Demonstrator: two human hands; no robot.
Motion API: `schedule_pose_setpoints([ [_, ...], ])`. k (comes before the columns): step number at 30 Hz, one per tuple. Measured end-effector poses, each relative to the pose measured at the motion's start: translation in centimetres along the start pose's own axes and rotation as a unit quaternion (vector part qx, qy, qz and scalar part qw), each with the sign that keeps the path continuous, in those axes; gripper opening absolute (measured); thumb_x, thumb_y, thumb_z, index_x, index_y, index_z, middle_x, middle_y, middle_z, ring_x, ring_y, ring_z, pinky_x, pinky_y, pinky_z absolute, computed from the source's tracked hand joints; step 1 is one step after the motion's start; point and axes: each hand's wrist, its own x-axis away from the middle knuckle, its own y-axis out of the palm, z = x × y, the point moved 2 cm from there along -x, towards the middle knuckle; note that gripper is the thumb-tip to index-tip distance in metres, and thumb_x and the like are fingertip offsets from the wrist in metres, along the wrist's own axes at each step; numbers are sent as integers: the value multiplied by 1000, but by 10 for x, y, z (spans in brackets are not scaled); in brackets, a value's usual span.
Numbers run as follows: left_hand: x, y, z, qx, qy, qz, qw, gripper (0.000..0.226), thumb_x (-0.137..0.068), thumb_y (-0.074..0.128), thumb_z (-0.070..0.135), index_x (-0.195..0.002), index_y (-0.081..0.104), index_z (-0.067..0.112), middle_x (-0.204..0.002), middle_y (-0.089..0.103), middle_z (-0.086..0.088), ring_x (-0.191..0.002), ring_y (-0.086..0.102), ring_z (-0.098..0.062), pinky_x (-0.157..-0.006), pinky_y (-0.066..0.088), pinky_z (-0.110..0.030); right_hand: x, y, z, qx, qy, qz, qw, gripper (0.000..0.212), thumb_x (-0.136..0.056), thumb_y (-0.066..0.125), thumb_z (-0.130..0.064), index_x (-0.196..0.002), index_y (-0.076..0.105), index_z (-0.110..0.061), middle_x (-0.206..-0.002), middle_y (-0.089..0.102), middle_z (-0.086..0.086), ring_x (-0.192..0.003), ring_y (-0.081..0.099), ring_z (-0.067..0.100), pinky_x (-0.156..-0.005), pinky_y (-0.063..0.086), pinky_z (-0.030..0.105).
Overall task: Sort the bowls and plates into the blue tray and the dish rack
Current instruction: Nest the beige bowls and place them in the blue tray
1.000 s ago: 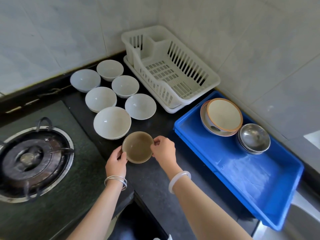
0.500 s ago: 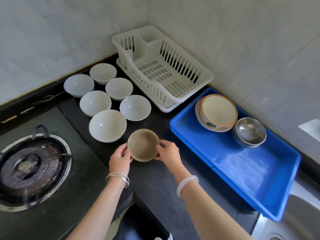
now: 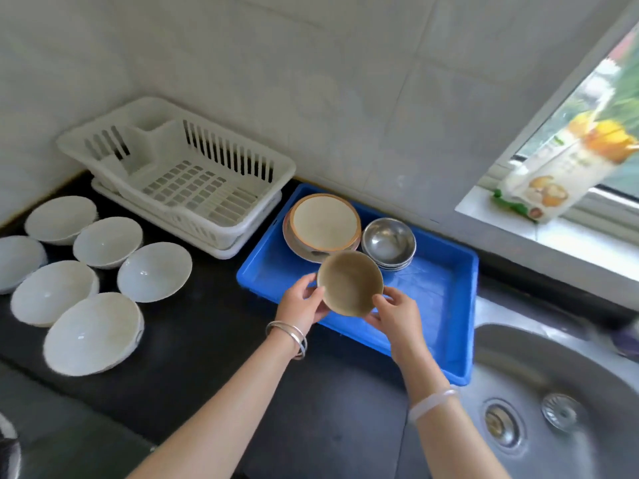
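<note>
Here both hands pinch the small brown bowl [image 3: 350,283] by opposite rims, left hand [image 3: 301,303] and right hand [image 3: 394,311] sharing it so it stays level above the blue tray [image 3: 446,326]. It hangs over the tray's near-left part, just in front of the orange-rimmed plate [image 3: 325,223] and steel bowls [image 3: 389,242] there. Forearms reach forward, wrists slightly cocked. White bowls [image 3: 154,271] wait left of the tray, beside the empty-looking dish rack [image 3: 186,174].

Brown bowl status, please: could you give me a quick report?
Left hand and right hand both gripping brown bowl. Bowl held above blue tray, not set down. Nothing in the way.
</note>
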Motion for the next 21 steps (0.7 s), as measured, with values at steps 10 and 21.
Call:
schedule_pose_setpoints([
  [10, -51, 136, -38, -55, -103, -95, 989, 31, -91, 46, -3, -120, 52, -7, -102, 55, -13, -93, 55, -25, -68, 54, -27, -45, -92, 34, -181, 86, 141, 969, 32, -87, 51, 2, -119, 57, 2, -119, 59, 17, -98, 67, 34, -69, 57, 25],
  [21, -103, 179, -79, -46, -136, -100, 985, 20, -87, 44, -8, -89, 62, 1, -82, 57, -8, -93, 50, -24, -79, 48, -28, -99, -94, 51, -249, 138, 179, 942, 33, -91, 49, 2, -123, 56, 1, -120, 62, 21, -105, 65, 33, -74, 53, 25],
])
